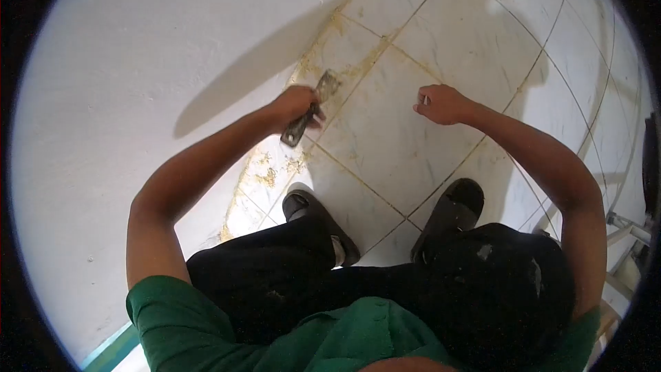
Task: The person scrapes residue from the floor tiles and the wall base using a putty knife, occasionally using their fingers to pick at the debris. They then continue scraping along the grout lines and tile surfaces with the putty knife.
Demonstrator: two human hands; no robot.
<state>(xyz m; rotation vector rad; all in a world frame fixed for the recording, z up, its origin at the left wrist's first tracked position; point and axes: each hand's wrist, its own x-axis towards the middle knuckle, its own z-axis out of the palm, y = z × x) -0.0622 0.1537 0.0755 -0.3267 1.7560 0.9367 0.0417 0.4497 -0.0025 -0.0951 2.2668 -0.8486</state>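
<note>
My left hand [297,108] is closed around the middle of a dark, stained flat tool [292,133], which looks like a scraper or putty knife. The tool slants, one end up and to the right, the other toward my foot. Yellowish residue [267,173] lies on the white tiles below it and along the wall's base. Over the tiled floor [385,145], to the right, my right hand [442,105] is curled with its fingers together; whether something small is inside cannot be made out.
A white wall [138,62] rises on the left. My dark shoes [463,201] stand on the tiles below my hands. A metal frame [628,229] is at the right edge. A green strip [113,350] runs at the lower left.
</note>
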